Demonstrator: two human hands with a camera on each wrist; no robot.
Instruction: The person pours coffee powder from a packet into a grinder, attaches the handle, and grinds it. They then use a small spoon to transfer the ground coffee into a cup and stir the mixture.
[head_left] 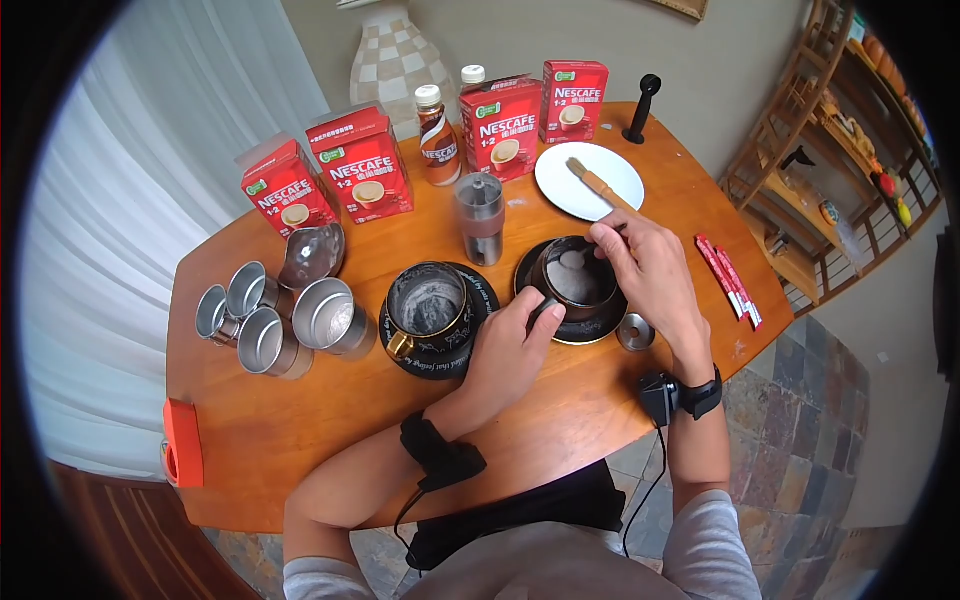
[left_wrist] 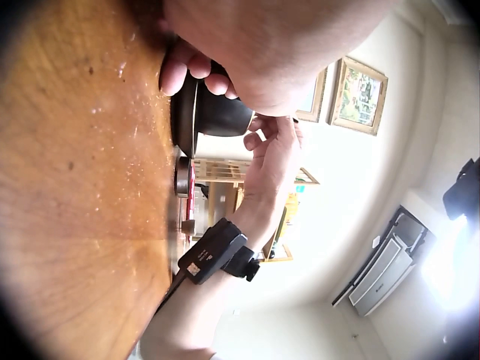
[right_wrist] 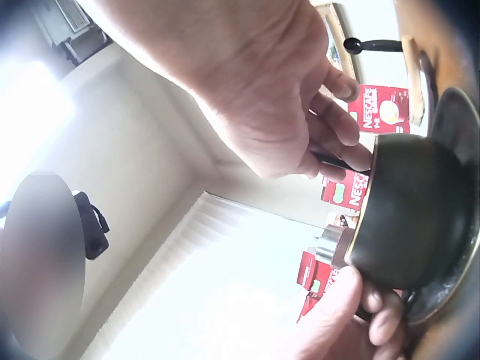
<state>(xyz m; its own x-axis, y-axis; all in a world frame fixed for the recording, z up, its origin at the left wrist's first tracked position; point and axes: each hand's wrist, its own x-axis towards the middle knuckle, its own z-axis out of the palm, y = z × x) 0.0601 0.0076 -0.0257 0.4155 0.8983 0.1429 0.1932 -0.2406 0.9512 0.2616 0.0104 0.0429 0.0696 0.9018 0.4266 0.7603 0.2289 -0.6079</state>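
Note:
My left hand [head_left: 508, 350] grips the handle of a black cup [right_wrist: 412, 210], which stands on a black saucer [head_left: 592, 331]. With the right hand [head_left: 648, 268] I pinch the thin dark handle [right_wrist: 335, 160] of a spoon above the cup's rim. The round spoon bowl [head_left: 573, 259] shows inside the cup, over something greyish. Left of my left hand a second black cup [head_left: 428, 300] with a gold handle stands on its lettered saucer [head_left: 484, 290]. A small round metal piece [head_left: 635, 331] lies below my right hand.
Behind the cups stand a grinder [head_left: 481, 220], red Nescafe boxes [head_left: 362, 165] and a coffee bottle [head_left: 438, 140]. A brush [head_left: 597, 184] rests on a white plate [head_left: 560, 200]. Metal cups [head_left: 330, 318] stand left; red sticks [head_left: 728, 280] lie right.

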